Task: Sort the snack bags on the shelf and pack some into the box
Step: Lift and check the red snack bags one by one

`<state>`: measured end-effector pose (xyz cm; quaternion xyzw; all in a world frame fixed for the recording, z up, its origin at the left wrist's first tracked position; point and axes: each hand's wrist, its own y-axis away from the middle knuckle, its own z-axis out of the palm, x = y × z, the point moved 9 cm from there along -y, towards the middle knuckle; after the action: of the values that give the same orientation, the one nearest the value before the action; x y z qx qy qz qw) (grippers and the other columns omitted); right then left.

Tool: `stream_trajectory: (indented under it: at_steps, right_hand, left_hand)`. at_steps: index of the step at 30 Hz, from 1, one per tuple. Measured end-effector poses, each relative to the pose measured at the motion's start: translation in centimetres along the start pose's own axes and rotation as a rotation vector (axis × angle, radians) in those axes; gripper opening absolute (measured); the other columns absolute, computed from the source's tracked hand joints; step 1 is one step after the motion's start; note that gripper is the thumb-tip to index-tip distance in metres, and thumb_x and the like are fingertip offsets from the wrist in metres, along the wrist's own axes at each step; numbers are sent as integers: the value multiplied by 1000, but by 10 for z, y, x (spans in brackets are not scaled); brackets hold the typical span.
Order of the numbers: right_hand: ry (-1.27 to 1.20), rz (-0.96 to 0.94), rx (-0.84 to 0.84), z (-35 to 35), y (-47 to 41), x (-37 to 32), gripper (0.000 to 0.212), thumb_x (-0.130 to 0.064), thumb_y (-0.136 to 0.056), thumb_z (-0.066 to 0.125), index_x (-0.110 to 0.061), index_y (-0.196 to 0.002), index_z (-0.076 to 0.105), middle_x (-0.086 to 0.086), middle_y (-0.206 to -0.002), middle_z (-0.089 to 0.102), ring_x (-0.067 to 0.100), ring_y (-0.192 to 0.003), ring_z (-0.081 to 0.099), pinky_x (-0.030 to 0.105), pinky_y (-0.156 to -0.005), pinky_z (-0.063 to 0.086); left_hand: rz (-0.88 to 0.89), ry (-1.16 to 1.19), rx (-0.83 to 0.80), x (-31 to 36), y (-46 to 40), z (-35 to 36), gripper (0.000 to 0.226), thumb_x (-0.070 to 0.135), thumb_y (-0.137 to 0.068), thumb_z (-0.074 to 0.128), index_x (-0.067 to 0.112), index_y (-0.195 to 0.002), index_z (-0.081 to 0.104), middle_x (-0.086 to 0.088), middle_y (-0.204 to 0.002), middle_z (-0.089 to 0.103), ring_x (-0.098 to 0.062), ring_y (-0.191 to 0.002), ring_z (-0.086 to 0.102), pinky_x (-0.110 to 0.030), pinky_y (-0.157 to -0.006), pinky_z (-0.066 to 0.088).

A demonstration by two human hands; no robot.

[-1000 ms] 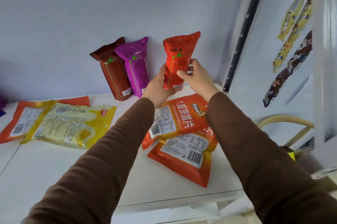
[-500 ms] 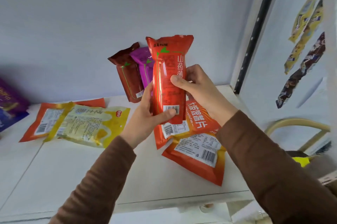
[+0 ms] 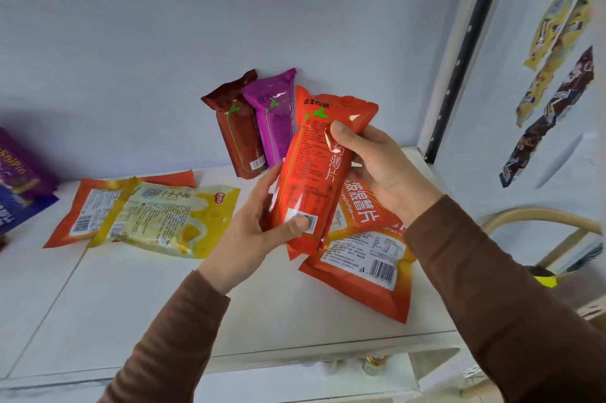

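I hold a tall orange-red snack bag (image 3: 311,166) above the white shelf (image 3: 137,304), tilted to the right. My left hand (image 3: 259,232) grips its lower end, thumb over the barcode. My right hand (image 3: 377,169) grips its upper part, thumb across the front. A brown bag (image 3: 239,137) and a purple bag (image 3: 275,120) lean against the back wall behind it. Two flat orange bags (image 3: 364,271) lie under my hands. A yellow bag (image 3: 164,222) lies on another orange bag (image 3: 82,209) at the left. No box is in view.
Purple and blue bags (image 3: 19,183) stand at the far left edge. Strips of small snack packets (image 3: 554,81) hang on the wall at the right. A black slotted rail (image 3: 462,51) runs up the shelf's right side. A curved tan chair back (image 3: 541,222) sits lower right.
Both hands lifted the orange-red bag away from the back wall, brought it toward me and tilted it rightward. The camera view shifted left, bringing purple bags at far left into view.
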<state>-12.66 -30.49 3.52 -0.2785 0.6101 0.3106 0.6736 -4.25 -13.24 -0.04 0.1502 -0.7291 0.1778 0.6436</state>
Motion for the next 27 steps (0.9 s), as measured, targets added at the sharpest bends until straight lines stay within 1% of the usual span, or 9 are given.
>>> stream_trajectory:
  at_steps: [2, 6, 10, 13, 16, 19, 22, 24, 27]
  right_hand:
    - [-106, 20, 57, -6, -1, 6, 43, -44, -90, 71, -13, -119, 67, 3, -101, 77, 22, -97, 71, 50, -95, 51]
    - [-299, 65, 150, -11, 0, 25, 42, -41, -91, 71, -16, -124, 65, 2, -107, 78, 20, -101, 73, 39, -88, 55]
    - [-452, 130, 199, -7, 3, 40, 46, -43, -90, 71, -15, -125, 64, 3, -103, 77, 15, -91, 74, 29, -79, 59]
    - [-486, 162, 192, -6, 3, 45, 46, -47, -87, 73, -15, -119, 65, -2, -89, 75, 10, -75, 71, 24, -65, 56]
    - [-391, 162, 112, -3, 2, 41, 53, -56, -86, 69, -15, -119, 62, -1, -83, 68, 10, -64, 61, 25, -61, 51]
    - [-269, 122, 50, -2, -1, 31, 75, -65, -85, 64, -9, -134, 56, 1, -100, 65, 10, -69, 56, 26, -60, 45]
    - [-195, 104, -12, 3, 0, 23, 69, -65, -86, 63, -13, -131, 59, -2, -102, 67, 11, -73, 56, 26, -60, 43]
    - [-153, 91, -64, 8, 1, 19, 58, -62, -85, 64, -19, -124, 61, 0, -106, 71, 18, -86, 65, 27, -65, 46]
    - [-99, 74, -64, 8, 2, 16, 62, -62, -81, 65, -20, -126, 61, 2, -118, 74, 26, -112, 70, 44, -96, 53]
  left_hand:
    - [46, -163, 149, 8, 0, -12, 71, 41, -85, 70, 41, -146, 34, 8, -131, 59, -15, -116, 65, -33, -86, 60]
    - [368, -900, 469, 52, 12, -20, 65, 59, -89, 59, 31, -145, 39, 4, -140, 50, -12, -123, 52, -28, -92, 48]
    - [453, -1339, 380, 47, 6, 7, 80, 67, -81, 59, 25, -146, 38, -5, -146, 45, -29, -130, 47, -47, -102, 45]
    - [397, -1359, 397, 38, 1, 7, 78, 56, -80, 65, 23, -145, 36, -8, -145, 45, -32, -129, 47, -51, -102, 47]
    - [387, -1122, 428, 36, 3, -2, 72, 46, -83, 70, 24, -144, 40, -3, -140, 43, -21, -127, 46, -35, -98, 51]
    - [161, -389, 378, 17, 1, -16, 65, 33, -79, 81, 30, -137, 50, 0, -131, 48, -12, -118, 56, -19, -87, 55]
    - [-119, 391, 267, -14, 1, -1, 50, 25, -82, 77, 20, -128, 59, -8, -123, 68, -26, -111, 68, -43, -90, 59]
    - [-212, 579, 226, -25, 4, 10, 42, 27, -86, 70, 11, -124, 61, -14, -123, 70, -32, -116, 66, -57, -96, 51]
    - [-279, 674, 192, -33, 9, 20, 42, 32, -85, 63, 9, -120, 62, -17, -125, 68, -35, -120, 63, -64, -101, 41]
